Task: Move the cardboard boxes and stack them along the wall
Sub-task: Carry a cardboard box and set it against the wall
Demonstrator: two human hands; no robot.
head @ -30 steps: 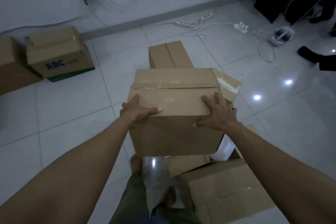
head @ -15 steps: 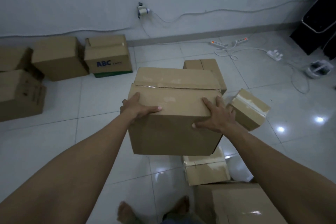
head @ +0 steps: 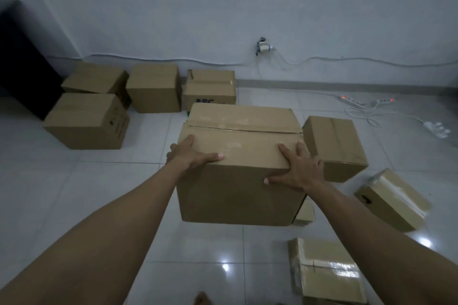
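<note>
In the centre of the frame a large cardboard box (head: 238,156) was held clear of the tiled floor (head: 74,193), its top flaps closed with a seam running across. The left hand (head: 190,156) gripped its near left corner, thumb lying on the top and fingers wrapped round the left side. The right hand (head: 300,171) clasped the near right corner, fingers spread over the top edge and thumb pressed on the front face. In the upper left, four boxes sat by the wall (head: 223,7): a corner box (head: 96,77), a plain box (head: 153,89), a printed box (head: 210,86) partly hidden behind the held one, and a front box (head: 84,121) nearer the camera. Just right of the held box stood a taped box (head: 334,146); a tilted box (head: 391,198) lay at right, and a glossy-taped box (head: 327,270) at lower right.
</note>
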